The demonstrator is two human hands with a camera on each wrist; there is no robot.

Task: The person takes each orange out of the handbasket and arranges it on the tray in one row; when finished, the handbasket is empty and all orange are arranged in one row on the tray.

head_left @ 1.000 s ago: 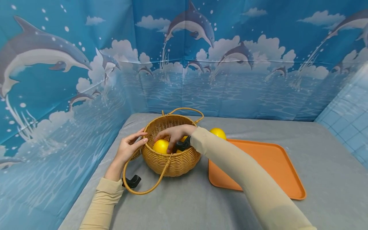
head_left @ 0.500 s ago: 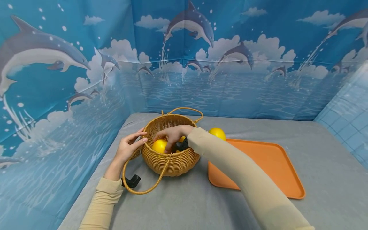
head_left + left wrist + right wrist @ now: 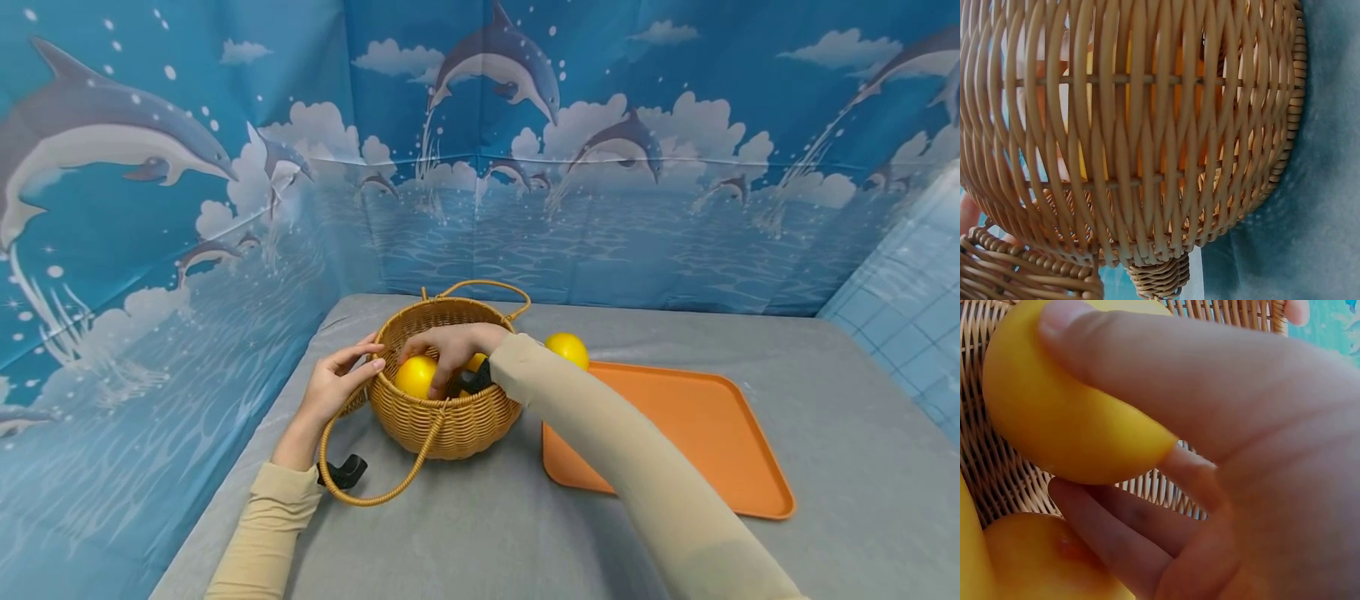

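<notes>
A round wicker basket stands on the grey cloth with several smooth, yellow, round fruits inside. My right hand reaches down into it and grips one yellow fruit. In the right wrist view, the thumb lies over this fruit and the fingers are under and behind it. A second fruit, tinted orange-red, sits below those fingers, with part of another at the left edge. My left hand rests its fairly straight fingers and thumb against the basket's left rim. The left wrist view shows mainly the woven wall.
An orange tray lies right of the basket, partly under my right forearm. Another yellow fruit is by the tray's far left corner. One basket handle loops forward toward me; the other leans back. A dolphin-print curtain stands behind.
My right hand has shifted slightly within the basket, staying around the yellow fruit, which shows a bit more. The left hand keeps its place at the rim.
</notes>
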